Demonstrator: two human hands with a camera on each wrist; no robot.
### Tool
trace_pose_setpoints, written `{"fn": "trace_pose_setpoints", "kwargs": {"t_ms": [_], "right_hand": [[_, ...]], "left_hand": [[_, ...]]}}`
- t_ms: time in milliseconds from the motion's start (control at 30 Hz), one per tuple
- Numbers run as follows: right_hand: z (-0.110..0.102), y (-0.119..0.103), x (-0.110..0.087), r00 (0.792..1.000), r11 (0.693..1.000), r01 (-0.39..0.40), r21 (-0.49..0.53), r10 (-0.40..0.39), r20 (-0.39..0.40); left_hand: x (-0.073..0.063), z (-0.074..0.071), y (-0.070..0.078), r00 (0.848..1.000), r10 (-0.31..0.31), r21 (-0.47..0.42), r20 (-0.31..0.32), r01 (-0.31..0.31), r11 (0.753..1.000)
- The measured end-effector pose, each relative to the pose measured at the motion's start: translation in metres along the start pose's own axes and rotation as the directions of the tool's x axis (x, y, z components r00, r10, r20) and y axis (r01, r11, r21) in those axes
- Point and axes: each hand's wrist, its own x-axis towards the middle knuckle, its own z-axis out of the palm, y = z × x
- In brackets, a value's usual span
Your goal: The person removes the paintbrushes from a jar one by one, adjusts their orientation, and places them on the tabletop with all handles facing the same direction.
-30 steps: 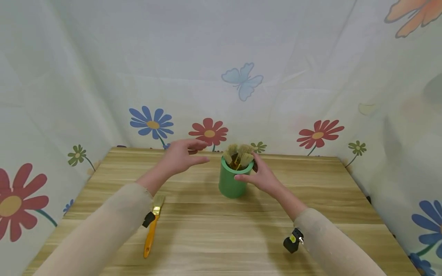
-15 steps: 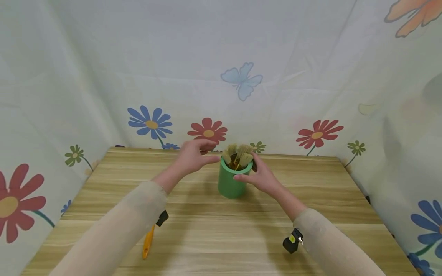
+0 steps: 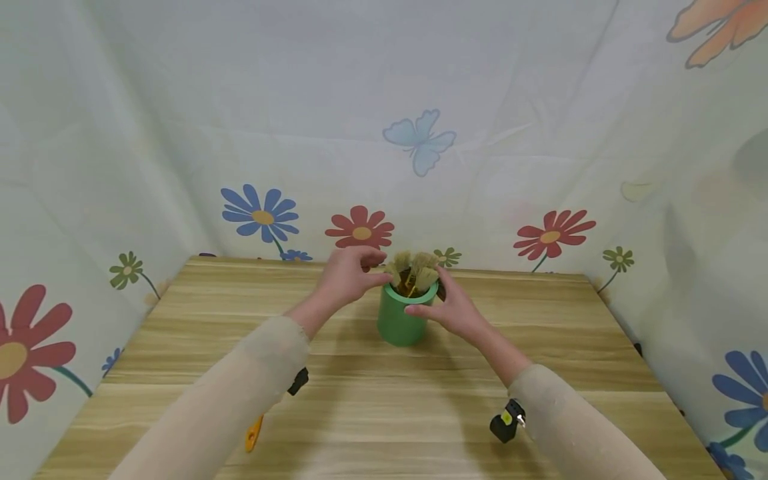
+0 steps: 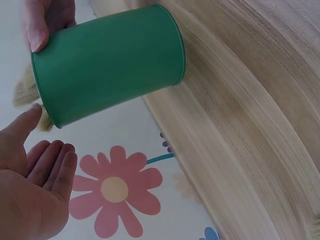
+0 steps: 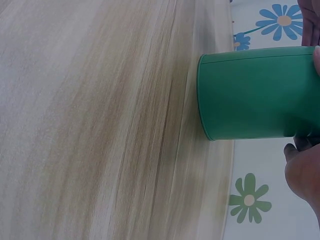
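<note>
A green cylindrical pot (image 3: 401,321) stands upright on the wooden table with several paintbrushes (image 3: 425,265) in it, bristles up. My right hand (image 3: 457,308) grips the pot near its rim, thumb on the near side and fingers round the far right side. At the rim's left, my left hand (image 3: 349,275) has its thumb at the bristles, and a gap shows between thumb and fingers. In the left wrist view, the left thumb tip meets the bristles (image 4: 26,90), while the fingers stay apart from the pot. Whether the thumb presses on them I cannot tell.
On the table (image 3: 384,413), the orange handle of another paintbrush (image 3: 254,435) lies at the front left, mostly hidden under my left sleeve (image 3: 222,400). A flower-printed white cloth (image 3: 300,153) hangs behind the table and along its sides.
My left hand has moved right, from short of the pot to the bristles at its rim. Its sleeve now covers more of the loose paintbrush. The right hand keeps holding the pot.
</note>
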Motion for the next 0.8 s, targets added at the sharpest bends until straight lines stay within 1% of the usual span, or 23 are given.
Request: {"fn": "trace_pose_setpoints", "kwargs": {"t_ms": [200, 500, 800], "right_hand": [[0.000, -0.001, 0.000, 1.000, 1.000, 0.006, -0.002, -0.006, 0.001], [0.000, -0.002, -0.001, 1.000, 1.000, 0.005, -0.008, -0.005, -0.007], [0.001, -0.001, -0.001, 1.000, 1.000, 0.022, -0.007, -0.022, -0.009]], "left_hand": [[0.002, 0.005, 0.001, 1.000, 0.003, 0.031, -0.029, -0.002, 1.000], [0.004, 0.012, 0.002, 0.997, 0.046, 0.063, -0.068, -0.041, 0.997], [0.004, 0.017, 0.009, 0.993, 0.048, 0.088, -0.105, -0.039, 0.995]]}}
